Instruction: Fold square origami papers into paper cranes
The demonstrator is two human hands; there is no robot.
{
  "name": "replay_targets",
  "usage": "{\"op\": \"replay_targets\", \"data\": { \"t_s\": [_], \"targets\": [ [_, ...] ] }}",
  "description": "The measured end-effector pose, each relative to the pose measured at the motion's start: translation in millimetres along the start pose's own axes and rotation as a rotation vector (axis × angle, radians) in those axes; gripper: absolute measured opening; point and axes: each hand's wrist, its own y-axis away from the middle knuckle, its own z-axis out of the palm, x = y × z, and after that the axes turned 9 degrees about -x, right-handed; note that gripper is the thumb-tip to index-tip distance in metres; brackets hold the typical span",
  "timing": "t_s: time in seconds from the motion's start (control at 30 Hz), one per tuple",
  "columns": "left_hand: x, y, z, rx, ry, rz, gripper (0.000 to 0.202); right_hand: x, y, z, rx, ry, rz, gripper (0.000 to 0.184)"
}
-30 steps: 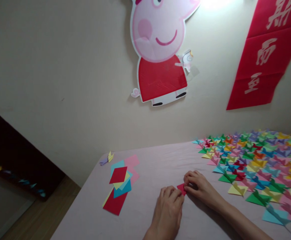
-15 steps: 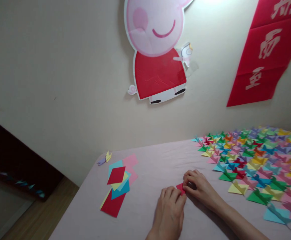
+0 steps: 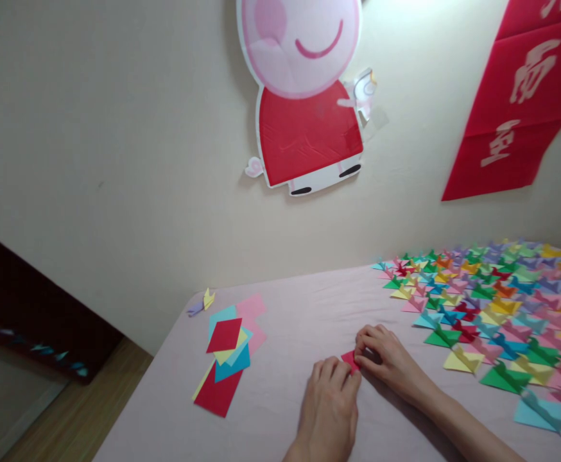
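A small red piece of folded paper (image 3: 349,359) lies on the pale pink cloth surface between my two hands. My right hand (image 3: 381,356) pinches its right edge, thumb and index finger curled together. From the near left side, my left hand (image 3: 331,398) rests with bent fingers against the paper's lower edge, and its fingertips are partly hidden. Much of the paper is covered by the fingers. To the left, loose coloured sheets of paper (image 3: 227,335) overlap in red, yellow, blue and pink.
Many folded paper cranes (image 3: 504,377) stand in close rows on the right. Two small ones, including a yellow paper crane (image 3: 208,299), sit at the far left corner. Behind the covered surface (image 3: 300,308) rises a wall with a pig cutout (image 3: 309,135) and a red banner (image 3: 502,122).
The view has shifted slightly. Both hands stay at the red paper in nearly the same pose.
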Motion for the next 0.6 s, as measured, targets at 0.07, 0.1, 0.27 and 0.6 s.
{"op": "replay_targets", "data": {
  "t_s": [0.07,0.1,0.27,0.6],
  "targets": [
    [0.2,-0.3,1.0,0.001,-0.006,-0.008,0.046,-0.5,0.1,-0.2,-0.004,-0.003,0.001,0.011],
    [0.4,-0.5,1.2,0.000,-0.010,-0.010,0.045,-0.8,0.3,-0.3,-0.005,-0.005,0.003,0.012],
    [1.8,-1.3,1.3,-0.012,-0.047,-0.007,0.043,-1.5,0.8,0.6,-0.005,-0.012,0.009,0.012],
    [0.6,-1.5,1.6,-0.016,-0.100,-0.005,0.043,-7.6,5.5,-3.8,0.016,-0.047,0.017,0.007]
  ]
}}
